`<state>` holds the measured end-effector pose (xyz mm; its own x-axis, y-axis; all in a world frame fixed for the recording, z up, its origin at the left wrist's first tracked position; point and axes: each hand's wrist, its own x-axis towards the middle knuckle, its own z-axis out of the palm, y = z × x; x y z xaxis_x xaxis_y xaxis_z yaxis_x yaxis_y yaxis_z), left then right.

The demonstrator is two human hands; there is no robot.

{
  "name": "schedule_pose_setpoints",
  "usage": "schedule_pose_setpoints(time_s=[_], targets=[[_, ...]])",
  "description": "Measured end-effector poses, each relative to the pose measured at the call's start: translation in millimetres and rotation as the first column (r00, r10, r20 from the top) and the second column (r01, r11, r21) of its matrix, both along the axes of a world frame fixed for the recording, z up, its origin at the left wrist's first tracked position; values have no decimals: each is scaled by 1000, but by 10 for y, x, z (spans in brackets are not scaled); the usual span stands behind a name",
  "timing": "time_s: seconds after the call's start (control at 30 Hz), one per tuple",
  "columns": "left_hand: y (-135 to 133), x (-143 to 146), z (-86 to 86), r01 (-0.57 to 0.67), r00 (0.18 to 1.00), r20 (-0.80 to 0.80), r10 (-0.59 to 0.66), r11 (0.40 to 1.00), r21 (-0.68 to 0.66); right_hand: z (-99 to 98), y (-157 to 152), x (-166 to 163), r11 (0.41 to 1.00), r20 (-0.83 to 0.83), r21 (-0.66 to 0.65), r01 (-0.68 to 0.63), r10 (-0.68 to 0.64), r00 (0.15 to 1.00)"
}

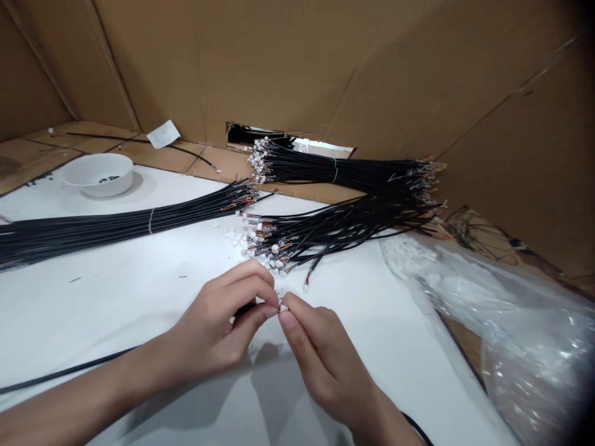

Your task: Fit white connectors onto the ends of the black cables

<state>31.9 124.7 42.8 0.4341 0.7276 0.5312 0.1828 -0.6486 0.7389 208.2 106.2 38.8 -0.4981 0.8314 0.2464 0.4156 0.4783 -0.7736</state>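
My left hand (237,310) pinches the end of a black cable (69,371), whose length runs back under my forearm to the left. Thin bare-tipped wires (279,293) stick up between my fingertips. Close against them, my right hand (320,347) is closed on a small white connector housing (283,308) between thumb and forefinger. The fingertips of both hands nearly touch, and they hide how far any wire sits in the housing. Just beyond lies a loose pile of black cables (344,229) with white connectors at their near ends.
A tied cable bundle (297,164) lies behind the pile, another bundle (93,232) at left. A white bowl (97,173) holds small dark pieces. Loose white connectors (237,238) are scattered mid-table. A clear plastic bag (520,316) covers the right side. Cardboard walls (288,62) enclose the back.
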Motion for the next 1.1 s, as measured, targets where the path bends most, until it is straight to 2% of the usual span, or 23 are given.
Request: schedule_pose_setpoints(time_s=[0.2, 0.37, 0.57, 0.67, 0.83, 1.1], targets=[[3, 16, 30, -25, 999, 36, 29, 994, -104, -20, 1, -6, 1000, -44, -20, 7, -8, 999], [-2, 4, 20, -46, 992, 96, 81, 946, -320, -39, -6, -9, 999, -69, -39, 20, -23, 997], [5, 8, 19, -34, 989, 118, 86, 922, -386, -59, 8, -22, 998, -85, -39, 40, -43, 995], [18, 8, 18, 17, 981, 180, 71, 895, -445, -45, 10, -27, 995, -106, -86, 49, -58, 993], [57, -16, 10, 162, 957, 290, 12, 809, -565, -12, 8, -30, 981, -151, -190, 49, -78, 985], [61, -29, 10, 154, 971, 237, -24, 822, -548, -17, 10, -37, 972, -180, -228, 51, -93, 979]])
